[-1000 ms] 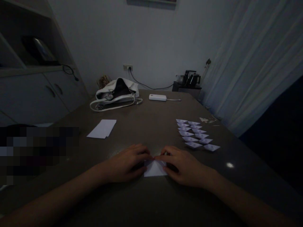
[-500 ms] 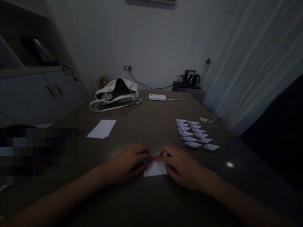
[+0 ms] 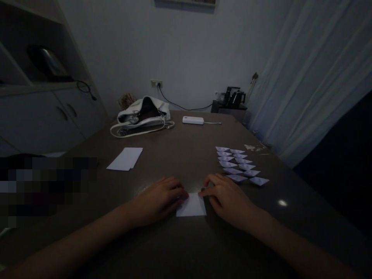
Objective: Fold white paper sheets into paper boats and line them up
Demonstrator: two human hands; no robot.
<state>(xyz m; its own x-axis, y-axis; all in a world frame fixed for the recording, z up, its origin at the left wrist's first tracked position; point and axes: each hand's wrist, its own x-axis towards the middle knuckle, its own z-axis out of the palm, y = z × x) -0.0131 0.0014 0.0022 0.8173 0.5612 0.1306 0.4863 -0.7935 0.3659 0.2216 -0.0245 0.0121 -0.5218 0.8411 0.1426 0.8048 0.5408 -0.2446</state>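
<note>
A small folded piece of white paper point(image 3: 192, 206) lies on the table just in front of me, its lower edge toward me. My left hand point(image 3: 162, 199) is closed at its left side, with thumb and index finger on the paper. My right hand point(image 3: 228, 199) rests at the upper right corner, the index fingertip touching the paper and the thumb held apart from the finger. To the right, several small folded paper boats point(image 3: 236, 164) stand in two columns. A stack of white paper sheets point(image 3: 124, 159) lies to the left.
Farther back on the table point(image 3: 180, 155) are a white handbag point(image 3: 142, 116) and a white power bank point(image 3: 193, 120) with a short cable. Paper scraps point(image 3: 254, 148) lie near the right edge. A black kettle point(image 3: 236, 99) stands on a low stand beyond the table.
My right hand has moved slightly right, away from my left fingertips. The paper's top, a peak between the fingers before, now shows as a flat, wider edge.
</note>
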